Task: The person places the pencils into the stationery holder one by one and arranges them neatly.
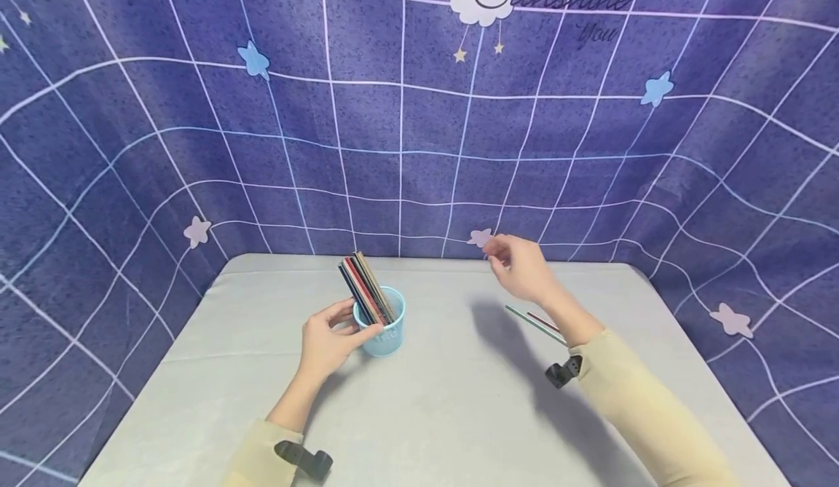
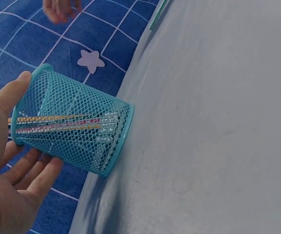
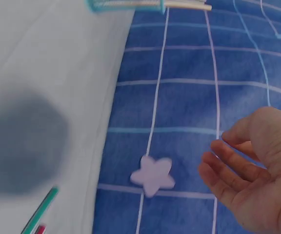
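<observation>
On the grey table (image 1: 459, 414), left hand (image 1: 328, 345) clasps the mesh cup (image 1: 382, 330); right hand (image 1: 521, 265) hovers loose-fingered above two pencils (image 1: 534, 323).

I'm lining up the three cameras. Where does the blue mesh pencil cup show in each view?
Head: mesh cup at table centre, held by the left hand.
Left wrist: cup left of centre, beside the thumb.
Right wrist: only its rim at the top edge.
Shared landmark: green pencil.

A staged tabletop recording corner, not a lived-in room: a purple grid-patterned backdrop cloth (image 1: 406, 108) printed with stars and a cloud hangs behind the hands and around the grey-covered table (image 1: 459, 414).
</observation>
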### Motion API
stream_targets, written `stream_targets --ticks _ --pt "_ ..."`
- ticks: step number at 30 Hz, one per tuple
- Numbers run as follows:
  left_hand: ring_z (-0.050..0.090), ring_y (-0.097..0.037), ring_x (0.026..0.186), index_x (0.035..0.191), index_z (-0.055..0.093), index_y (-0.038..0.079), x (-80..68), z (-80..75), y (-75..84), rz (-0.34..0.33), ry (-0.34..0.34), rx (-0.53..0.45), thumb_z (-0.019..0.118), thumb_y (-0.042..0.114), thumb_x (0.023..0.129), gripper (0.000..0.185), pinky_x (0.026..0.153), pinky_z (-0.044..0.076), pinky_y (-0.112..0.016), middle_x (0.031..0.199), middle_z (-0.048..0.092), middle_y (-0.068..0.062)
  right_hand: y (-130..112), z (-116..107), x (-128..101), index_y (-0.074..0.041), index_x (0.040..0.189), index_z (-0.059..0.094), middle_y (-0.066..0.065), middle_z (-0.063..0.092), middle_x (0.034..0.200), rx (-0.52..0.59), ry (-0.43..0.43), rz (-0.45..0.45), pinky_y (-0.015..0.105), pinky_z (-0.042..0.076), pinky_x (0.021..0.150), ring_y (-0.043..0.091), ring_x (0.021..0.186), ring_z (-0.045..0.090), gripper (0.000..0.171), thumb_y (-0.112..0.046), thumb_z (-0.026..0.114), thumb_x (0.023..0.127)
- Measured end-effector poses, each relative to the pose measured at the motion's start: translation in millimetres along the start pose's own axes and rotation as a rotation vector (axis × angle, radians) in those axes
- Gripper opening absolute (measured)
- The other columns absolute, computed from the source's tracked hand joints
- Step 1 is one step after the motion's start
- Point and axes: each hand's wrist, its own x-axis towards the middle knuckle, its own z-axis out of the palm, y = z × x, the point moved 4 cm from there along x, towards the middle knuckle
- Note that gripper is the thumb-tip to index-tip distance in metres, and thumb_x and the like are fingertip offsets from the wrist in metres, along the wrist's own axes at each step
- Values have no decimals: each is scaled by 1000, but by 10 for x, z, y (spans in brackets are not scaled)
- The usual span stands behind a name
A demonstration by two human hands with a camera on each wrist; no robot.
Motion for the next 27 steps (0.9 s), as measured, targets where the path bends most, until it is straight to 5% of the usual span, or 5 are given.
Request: stream_targets --ticks 13,19,27 --pt "77 -39 110 130 72 -1 0 14 10 -18 4 0 102 19 71 69 90 69 -40 116 79 -22 664 88 -664 -1 101 76 8 79 86 -90 -64 84 35 65 67 16 71 72 13 0 67 92" --pt "77 -39 110 130 73 0 2 28 -11 -11 -6 8 102 21 71 69 90 69 -40 116 79 -22 789 161 -919 -1 94 76 6 77 80 -150 -76 80 30 63 61 14 66 70 10 3 71 87" --pt "77 -39 111 131 72 1 -2 27 -22 -6 -7 3 100 23 74 67 91 69 -42 117 79 -22 872 249 -1100 -1 91 75 5 74 77 -237 -131 83 40 66 69 19 71 70 9 3 75 83"
